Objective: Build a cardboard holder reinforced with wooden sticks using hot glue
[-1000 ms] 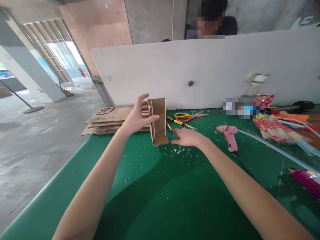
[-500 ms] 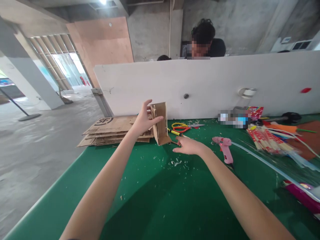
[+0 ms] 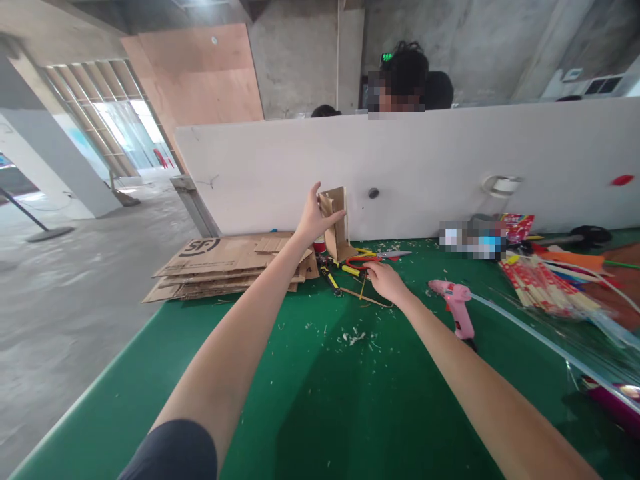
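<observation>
My left hand (image 3: 316, 217) grips a folded cardboard piece (image 3: 340, 230) that stands upright near the white board, thumb across its front. To the right, my right hand (image 3: 384, 279) has its fingers closed at the handles of the red and yellow scissors (image 3: 363, 259), whose blades point right. Whether the fingers grip the handles cannot be made out. Yellow-and-black pliers (image 3: 330, 280) and a thin curved brown strip (image 3: 367, 298) lie between the hands. A pink glue gun (image 3: 457, 308) rests right of my right hand.
Flattened cardboard (image 3: 225, 263) is stacked at the left back of the green table (image 3: 200, 373). A white board (image 3: 280, 173) stands along the back, with a person (image 3: 405, 77) behind it. Packaged sticks (image 3: 545, 287) and a clear bag lie at right. White scraps dot the middle.
The cardboard piece and my left hand have moved right and slightly up, towards the board. My right hand has moved slightly right and up to the scissors. Pliers and the strip now show.
</observation>
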